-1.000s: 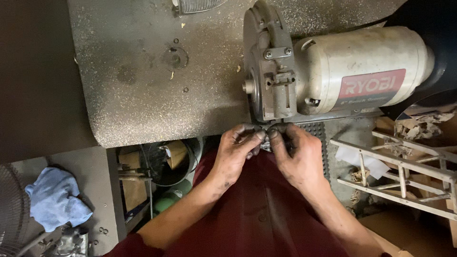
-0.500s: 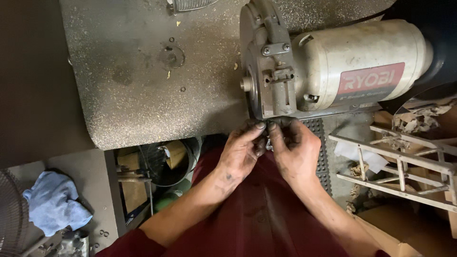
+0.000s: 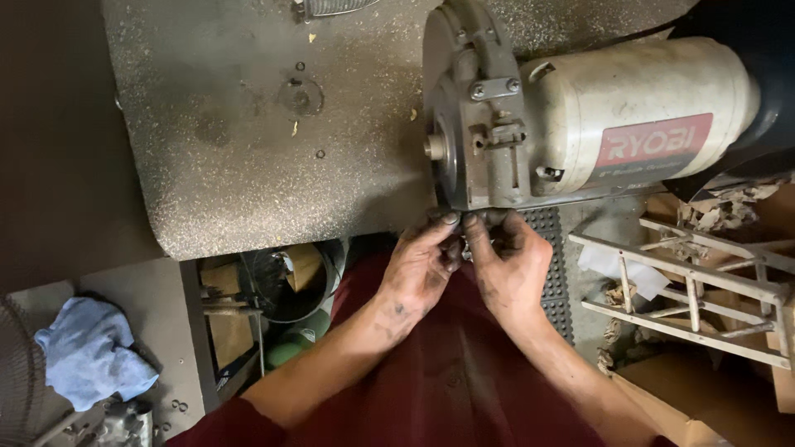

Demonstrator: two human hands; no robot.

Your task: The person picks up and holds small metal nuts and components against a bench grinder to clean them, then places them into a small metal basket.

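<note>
Both hands work at the near lower edge of the bench grinder (image 3: 580, 132), which sits on a speckled grey worktop (image 3: 248, 149). The left hand (image 3: 422, 269) and right hand (image 3: 509, 269) meet fingertip to fingertip just under the grinder's grey wheel housing (image 3: 472, 124), pinching a small dark part (image 3: 465, 240) between them; the part is mostly hidden by the grimy fingers, so its shape cannot be told. Both grips are narrow, closed on that part. Left of the grinder and below the worktop edge stands a dark bucket (image 3: 290, 281); farther left lies a blue rag (image 3: 87, 352). Right of the grinder a pale wooden rack (image 3: 687, 290) lies tilted.
</note>
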